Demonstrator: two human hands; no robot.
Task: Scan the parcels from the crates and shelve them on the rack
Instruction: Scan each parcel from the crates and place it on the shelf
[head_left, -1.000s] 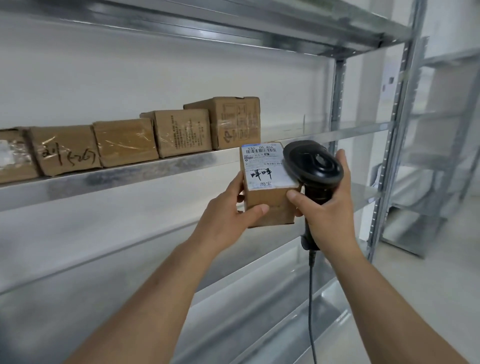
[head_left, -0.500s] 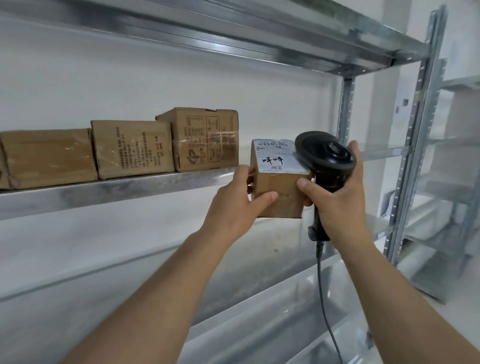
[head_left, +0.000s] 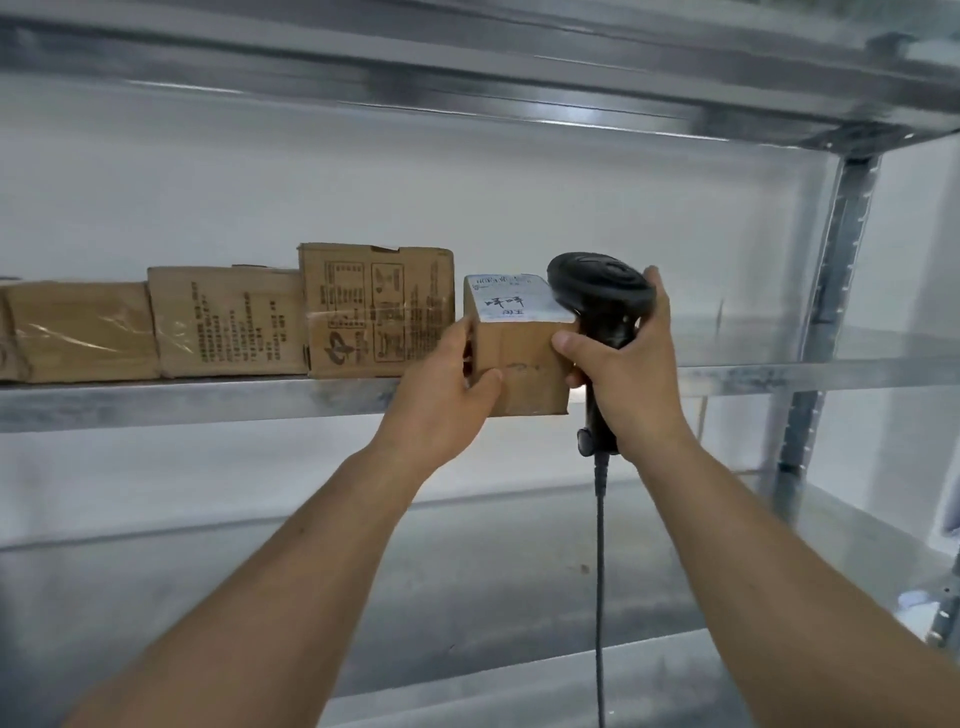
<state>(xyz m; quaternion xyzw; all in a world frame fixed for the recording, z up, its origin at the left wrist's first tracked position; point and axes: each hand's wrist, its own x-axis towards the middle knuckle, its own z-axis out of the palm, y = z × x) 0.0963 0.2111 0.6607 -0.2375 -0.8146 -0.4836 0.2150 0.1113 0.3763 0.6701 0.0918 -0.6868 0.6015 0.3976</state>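
A small brown cardboard parcel (head_left: 522, 364) with a white handwritten label on top is held level with the front edge of the metal rack shelf (head_left: 208, 402), just right of the parcels standing there. My left hand (head_left: 441, 395) grips its left side. My right hand (head_left: 631, 374) presses its right side with the thumb while holding a black corded barcode scanner (head_left: 597, 296), whose head sits beside the label.
Three brown parcels (head_left: 376, 309) stand in a row on the shelf to the left. The shelf continues bare to the right up to the rack's upright post (head_left: 826, 312). A lower shelf (head_left: 467, 571) lies beneath, and the scanner cable (head_left: 601, 597) hangs down in front of it.
Both hands have carried the parcel up and toward the shelf, next to the rightmost standing parcel. The view has moved closer to the rack.
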